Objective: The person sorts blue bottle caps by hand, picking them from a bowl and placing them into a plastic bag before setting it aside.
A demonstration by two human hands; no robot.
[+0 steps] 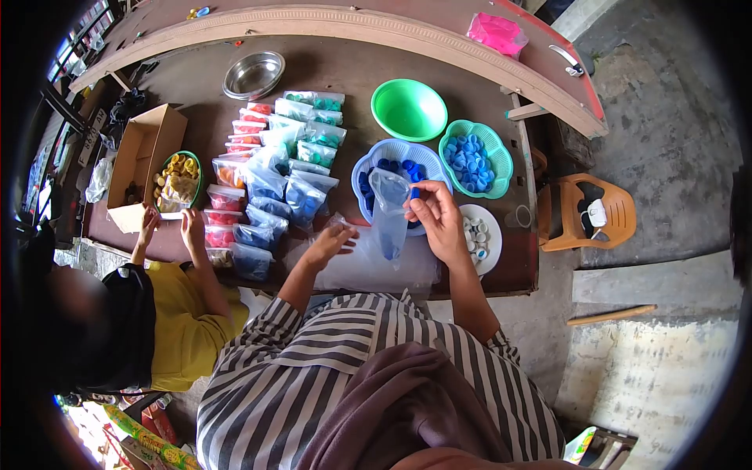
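Observation:
My right hand (437, 219) holds up a small clear plastic bag (389, 211) by its mouth and pinches a blue bottle cap (414, 193) at the bag's opening. Just behind the bag is a blue scalloped bowl (368, 160) of dark blue caps. My left hand (329, 241) rests on a stack of flat clear bags (368, 270) at the table's near edge, its fingers curled on the top one. A teal scalloped bowl (495, 149) holds lighter blue caps. A white plate (489, 243) with white caps lies to the right of my right hand.
Several filled bags of blue, teal and red caps (270, 176) lie in rows left of me. An empty green bowl (409, 108), a steel bowl (253, 74) and a cardboard box (145, 149) stand farther back. A person in yellow (184, 313) works at a green bowl of yellow caps (178, 182).

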